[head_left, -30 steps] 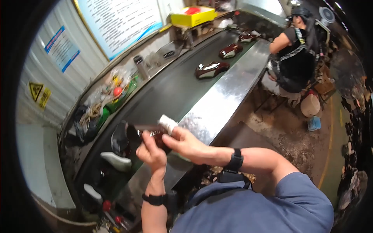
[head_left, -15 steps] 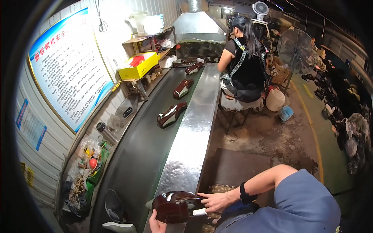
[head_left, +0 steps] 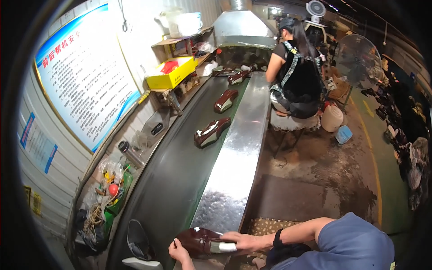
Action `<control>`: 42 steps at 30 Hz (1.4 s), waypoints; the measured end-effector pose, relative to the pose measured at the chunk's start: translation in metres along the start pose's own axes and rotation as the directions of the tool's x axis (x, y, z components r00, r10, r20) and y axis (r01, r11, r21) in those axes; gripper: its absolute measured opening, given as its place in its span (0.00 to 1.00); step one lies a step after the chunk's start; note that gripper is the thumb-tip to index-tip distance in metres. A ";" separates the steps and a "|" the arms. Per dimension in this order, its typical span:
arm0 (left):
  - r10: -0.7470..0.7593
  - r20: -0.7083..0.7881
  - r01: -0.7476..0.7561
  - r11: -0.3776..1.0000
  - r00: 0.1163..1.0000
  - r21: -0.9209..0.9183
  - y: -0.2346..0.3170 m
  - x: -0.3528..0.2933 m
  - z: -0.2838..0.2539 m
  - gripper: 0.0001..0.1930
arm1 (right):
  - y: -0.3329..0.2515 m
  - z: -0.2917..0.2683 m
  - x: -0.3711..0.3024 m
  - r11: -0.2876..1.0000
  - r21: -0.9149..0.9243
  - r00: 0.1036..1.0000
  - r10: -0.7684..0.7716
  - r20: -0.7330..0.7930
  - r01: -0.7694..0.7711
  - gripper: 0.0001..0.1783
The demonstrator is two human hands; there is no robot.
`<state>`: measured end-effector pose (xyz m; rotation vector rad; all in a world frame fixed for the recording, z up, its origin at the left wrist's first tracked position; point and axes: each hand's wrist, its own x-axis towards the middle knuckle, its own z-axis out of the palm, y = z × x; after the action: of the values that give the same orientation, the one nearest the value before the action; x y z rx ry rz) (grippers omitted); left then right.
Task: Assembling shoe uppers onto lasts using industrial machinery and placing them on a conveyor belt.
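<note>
A glossy dark red shoe upper [head_left: 194, 238], which looks pulled over a last, lies between my hands above the near end of the metal ledge. My left hand [head_left: 181, 254] pinches its left end, thumb and fingertips on the edge. At the other end, my right hand [head_left: 246, 242] grips it with the fingers closed around. A white piece [head_left: 227, 247] shows beside the right fingers; I cannot tell if it is a finger cover or part of the shoe. Left of my left hand are a dark shoe-shaped piece [head_left: 138, 239] and a pale sole [head_left: 142, 263].
Several dark red shoe uppers, such as this one [head_left: 212, 132], sit on the dark conveyor belt [head_left: 168, 180]. A metal ledge [head_left: 229, 180] runs alongside. A seated co-worker [head_left: 298, 81] is at the far right. Along the wall stand a yellow box [head_left: 172, 77] and a flask [head_left: 129, 154].
My right hand, earlier with its index finger stretched along the shoe upper, now wraps its end. The shoe upper has turned a little. The whole view has shifted, moving the scene rightward.
</note>
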<state>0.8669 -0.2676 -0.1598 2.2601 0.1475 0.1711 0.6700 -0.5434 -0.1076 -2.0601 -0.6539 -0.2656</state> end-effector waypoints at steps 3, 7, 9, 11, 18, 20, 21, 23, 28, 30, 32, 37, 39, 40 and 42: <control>-0.057 -0.216 0.088 0.987 0.975 0.134 0.012 -0.018 0.004 0.16 | 0.013 0.007 0.009 0.987 0.103 0.989 0.134 -0.067 -0.127 0.54; -0.315 -0.060 0.297 0.932 0.947 -0.209 -0.004 -0.067 0.002 0.16 | 0.009 -0.027 -0.019 0.954 0.171 0.966 0.226 0.122 -0.245 0.52; -0.431 0.032 0.414 0.840 0.902 -0.349 0.000 -0.072 -0.007 0.16 | 0.004 -0.037 -0.017 0.964 0.140 0.964 0.202 0.172 -0.227 0.50; -0.472 -0.014 0.461 0.865 0.881 -0.198 0.050 -0.065 0.001 0.32 | 0.015 -0.040 -0.021 0.980 0.075 0.972 0.168 0.164 -0.182 0.50; -0.467 -0.110 0.475 0.878 0.877 0.058 0.073 -0.079 0.004 0.30 | 0.040 -0.018 -0.026 0.957 0.167 0.954 0.194 0.230 -0.236 0.53; -0.501 -0.130 0.506 0.863 0.856 0.008 0.067 -0.079 -0.005 0.24 | 0.031 -0.018 -0.022 0.951 0.185 0.952 0.205 0.227 -0.249 0.53; -0.495 -0.148 0.499 0.867 0.856 -0.013 0.065 -0.083 -0.012 0.23 | 0.026 -0.021 -0.020 0.943 0.194 0.942 0.215 0.258 -0.269 0.54; -0.488 -0.193 0.482 0.873 0.851 -0.080 0.067 -0.095 -0.035 0.22 | 0.008 -0.032 -0.013 0.938 0.205 0.922 0.201 0.330 -0.278 0.54; -0.411 -0.363 0.358 0.911 0.836 -0.206 0.100 -0.134 -0.141 0.21 | -0.054 -0.025 0.088 0.323 0.484 0.581 0.395 0.712 -0.813 0.50; -0.389 -0.433 0.316 0.920 0.814 -0.232 0.107 -0.158 -0.173 0.22 | -0.077 -0.004 0.124 0.185 0.272 0.321 0.341 0.883 -0.944 0.47; -0.418 -0.473 0.332 0.907 0.776 -0.258 0.119 -0.186 -0.208 0.22 | -0.105 0.016 0.138 0.241 0.184 0.264 0.359 0.895 -0.953 0.44; -0.418 -0.728 0.356 0.900 0.544 -0.251 0.113 -0.307 -0.305 0.19 | -0.232 0.072 0.114 0.431 0.440 0.522 0.088 0.848 -0.788 0.27; -0.365 -0.838 0.318 0.916 0.406 -0.245 0.106 -0.357 -0.336 0.16 | -0.273 0.103 0.093 0.487 0.489 0.574 0.031 0.819 -0.724 0.25; -0.393 -0.848 0.377 0.891 0.356 -0.255 0.104 -0.382 -0.353 0.14 | -0.287 0.126 0.081 0.521 0.515 0.596 -0.016 0.803 -0.680 0.25; -0.470 -0.842 0.304 0.869 0.264 -0.390 0.102 -0.441 -0.390 0.18 | -0.343 0.148 0.059 0.523 0.468 0.513 -0.066 0.856 -0.713 0.25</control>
<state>0.3705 -0.1111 0.1336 1.6053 1.2642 1.1627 0.5216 -0.2523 0.0835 -1.2217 -0.6268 1.1661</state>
